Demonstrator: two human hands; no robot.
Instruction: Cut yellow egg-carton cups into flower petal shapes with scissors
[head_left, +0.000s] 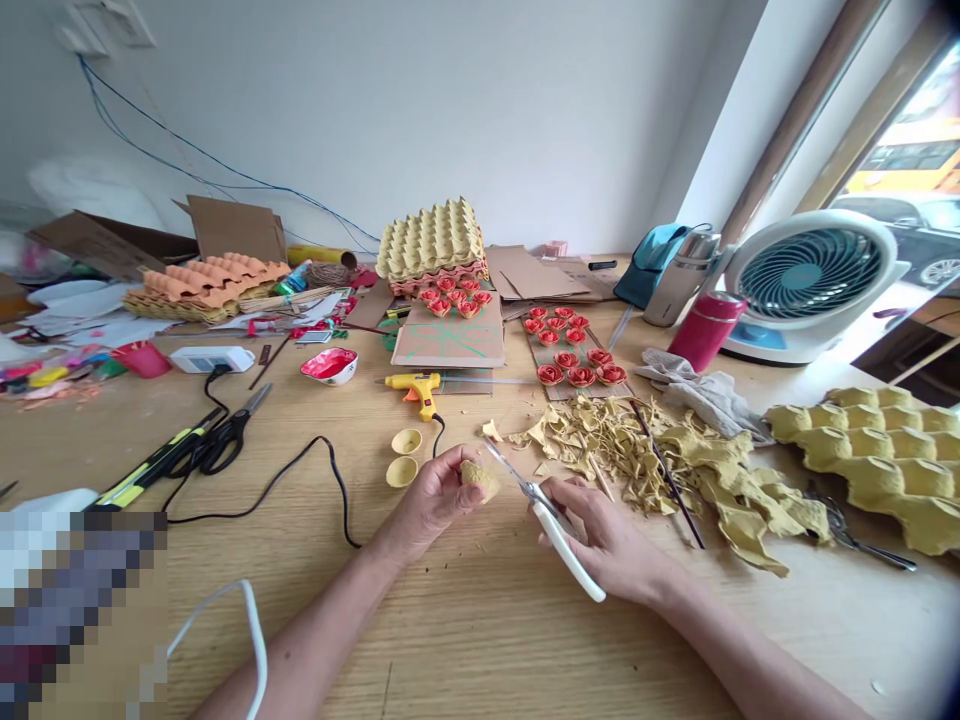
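Observation:
My left hand (442, 492) pinches a yellow egg-carton piece (480, 480) between thumb and fingers. Just right of it, my right hand (592, 530) is wrapped round white-handled scissors (559, 535), whose blades point up and left, near the piece but apart from it. A small yellow scrap (492, 431) lies beyond the blade tips. Two yellow paper cups (402, 471) rest on the table left of my left hand. Behind them is a yellow glue gun (417, 388). Torn yellow scraps (637, 450) are heaped beyond and right of my right hand.
Red paper roses (566, 360) stand on cardboard at the back. Yellow egg trays (885, 460) sit at the right, before a fan (810, 285) and a pink bottle (706, 330). Black scissors (229, 435) and a red-stained bowl (330, 366) lie left. A black cord (300, 450) crosses the table (420, 640).

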